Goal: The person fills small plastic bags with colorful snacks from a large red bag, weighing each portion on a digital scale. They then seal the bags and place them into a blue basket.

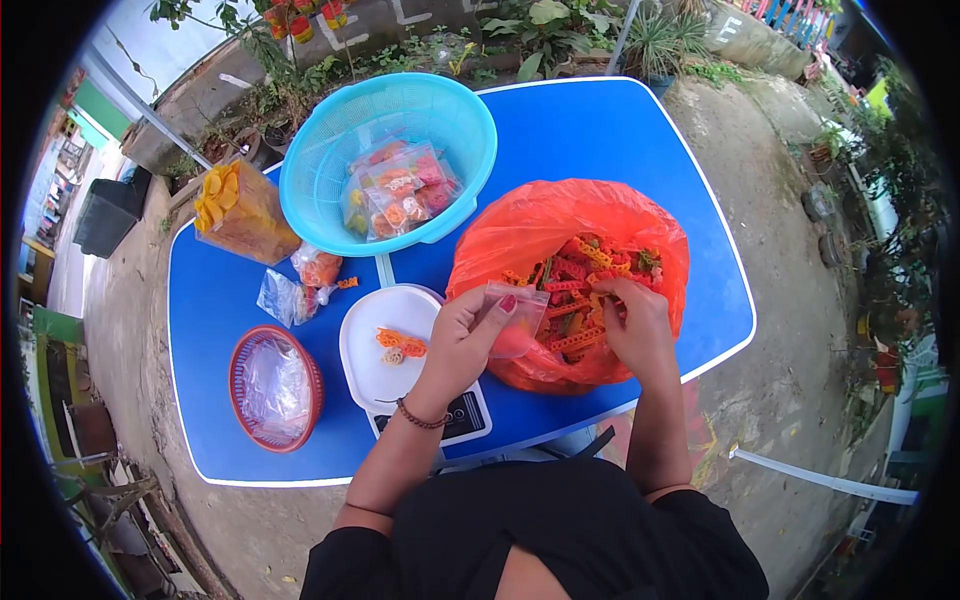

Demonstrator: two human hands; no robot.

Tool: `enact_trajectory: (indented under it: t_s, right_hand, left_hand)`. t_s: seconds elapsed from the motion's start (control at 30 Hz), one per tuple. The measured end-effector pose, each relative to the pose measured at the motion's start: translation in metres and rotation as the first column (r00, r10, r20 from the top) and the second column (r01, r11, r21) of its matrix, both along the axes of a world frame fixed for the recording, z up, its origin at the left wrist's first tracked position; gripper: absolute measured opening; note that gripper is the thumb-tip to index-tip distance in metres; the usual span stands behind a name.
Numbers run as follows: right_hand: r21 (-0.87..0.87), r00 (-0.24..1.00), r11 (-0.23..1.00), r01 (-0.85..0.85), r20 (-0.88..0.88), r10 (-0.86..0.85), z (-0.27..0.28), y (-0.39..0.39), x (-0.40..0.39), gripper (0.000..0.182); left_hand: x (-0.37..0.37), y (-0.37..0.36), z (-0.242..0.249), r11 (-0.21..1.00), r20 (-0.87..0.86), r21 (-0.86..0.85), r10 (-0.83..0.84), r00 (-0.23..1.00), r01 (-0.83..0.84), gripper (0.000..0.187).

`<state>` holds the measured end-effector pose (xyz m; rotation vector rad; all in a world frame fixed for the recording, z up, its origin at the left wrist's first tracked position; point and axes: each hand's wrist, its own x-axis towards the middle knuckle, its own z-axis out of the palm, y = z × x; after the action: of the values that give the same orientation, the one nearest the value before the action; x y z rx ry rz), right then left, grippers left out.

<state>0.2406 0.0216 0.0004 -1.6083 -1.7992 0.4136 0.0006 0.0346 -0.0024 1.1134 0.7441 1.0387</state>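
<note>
My left hand (465, 338) pinches a small clear zip bag (522, 312) between thumb and fingers, at the near left rim of a large red plastic bag (510, 232). Colourful curly and ridged crackers (575, 290) in red, orange and yellow fill the red bag. Over these crackers is my right hand (638, 322), its fingers drawn together and pointing down; what they hold, if anything, is hidden. Just left of my left forearm, a white kitchen scale (365, 345) carries a few orange crackers (400, 340) and a pale round one.
A turquoise basket (310, 190) with packed cracker bags (400, 190) stands at the back. Left of it are a clear container of yellow chips (245, 215) and small filled bags (300, 285). A red basket (318, 385) holds clear plastic bags. All stand on a blue table (560, 130).
</note>
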Motion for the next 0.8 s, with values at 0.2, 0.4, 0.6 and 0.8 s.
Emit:
enact_trajectory:
  t_s: [0.2, 0.4, 0.6, 0.8]
  right_hand:
    - [-0.135, 0.940, 0.991, -0.023, -0.341, -0.025, 0.008, -0.005, 0.001, 0.019]
    - [-0.099, 0.909, 0.984, -0.151, -0.404, 0.099, 0.024, -0.008, -0.013, 0.021]
    - [-0.019, 0.867, 0.958, -0.286, -0.431, 0.250, 0.023, -0.012, -0.044, 0.022]
    - [0.006, 0.865, 0.903, -0.429, -0.286, 0.413, 0.022, -0.025, -0.095, 0.016]
  left_hand:
    - [-0.001, -0.004, 0.004, 1.000, 0.025, -0.003, -0.022, 0.999, 0.022, 0.027]
    - [-0.007, -0.010, 0.008, 0.999, 0.046, -0.046, -0.013, 0.999, 0.016, 0.027]
    - [-0.023, -0.036, 0.004, 1.000, -0.101, -0.015, 0.019, 0.995, -0.020, 0.024]
    - [-0.086, -0.065, 0.006, 0.937, -0.068, -0.056, 0.342, 0.937, -0.346, 0.027]
